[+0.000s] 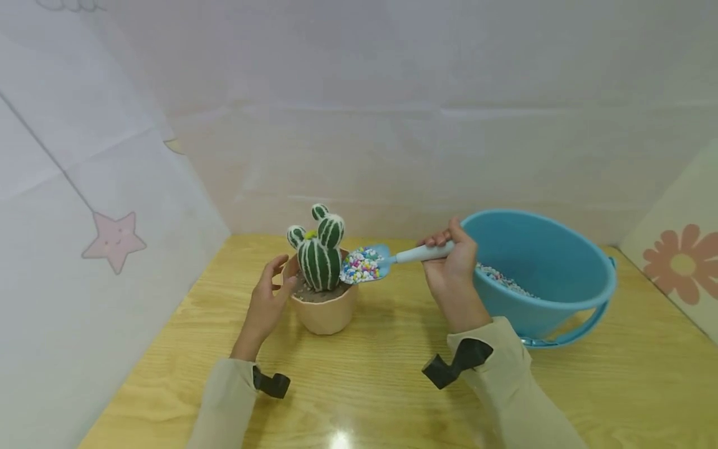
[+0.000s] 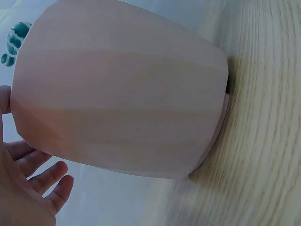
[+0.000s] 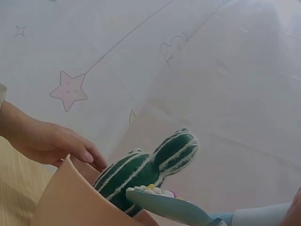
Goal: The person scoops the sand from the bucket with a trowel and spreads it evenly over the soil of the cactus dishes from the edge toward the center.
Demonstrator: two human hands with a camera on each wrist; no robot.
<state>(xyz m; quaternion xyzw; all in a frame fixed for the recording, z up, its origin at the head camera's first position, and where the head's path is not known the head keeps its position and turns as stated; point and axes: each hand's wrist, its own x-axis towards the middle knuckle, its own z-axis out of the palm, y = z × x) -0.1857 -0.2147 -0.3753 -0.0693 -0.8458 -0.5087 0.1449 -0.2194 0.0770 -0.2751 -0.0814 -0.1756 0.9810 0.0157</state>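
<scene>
A green, white-striped cactus [image 1: 318,262] stands in a peach flowerpot [image 1: 325,316] with brown soil. My left hand [image 1: 268,298] holds the pot's left rim, its thumb and fingers around the edge; in the left wrist view the pot [image 2: 127,94] hides part of the fingers. My right hand [image 1: 455,268] grips the white handle of a trowel [image 1: 423,252]. Its light-blue blade carries small multicoloured pebbles [image 1: 361,265] and overlaps the pot's right rim, close to the cactus. Seen from the right wrist, the blade [image 3: 171,207] lies nearly level over the pot's opening.
A large blue bucket [image 1: 538,249] stands to the right, tilted, with more coloured pebbles [image 1: 502,280] inside and its handle [image 1: 586,327] hanging down in front. The wooden table [image 1: 359,374] meets pale printed sheets [image 1: 336,156] behind and at both sides.
</scene>
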